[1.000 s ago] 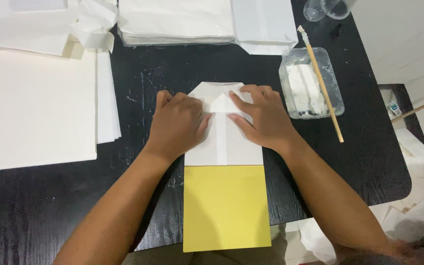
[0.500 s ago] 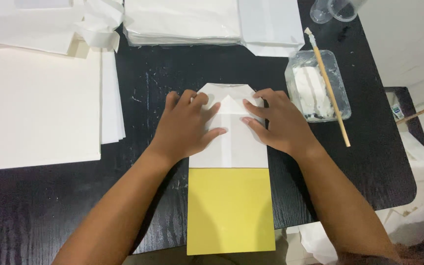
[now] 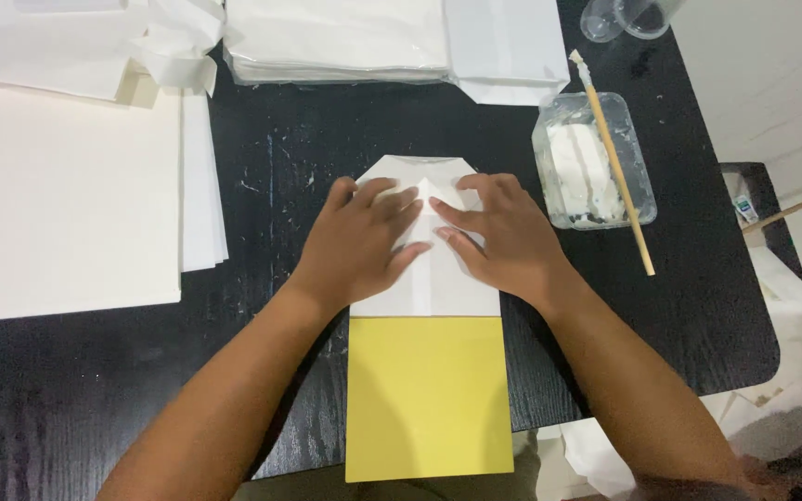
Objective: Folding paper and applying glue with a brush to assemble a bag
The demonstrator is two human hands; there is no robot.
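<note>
Head view: top corners of the white paper piece (image 3: 424, 278) are already folded in; left hand (image 3: 364, 243) and right hand (image 3: 498, 237) are pressed flat, fingers spread, grasping nothing; yellow sheet (image 3: 427, 399) at the table's (image 3: 698, 306) near edge is untouched.

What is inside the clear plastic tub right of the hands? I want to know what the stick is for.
The clear tub holds a white paste or wet white pieces; which, I cannot tell. A wooden stick lies across its rim, hiding a strip of the contents.
</note>
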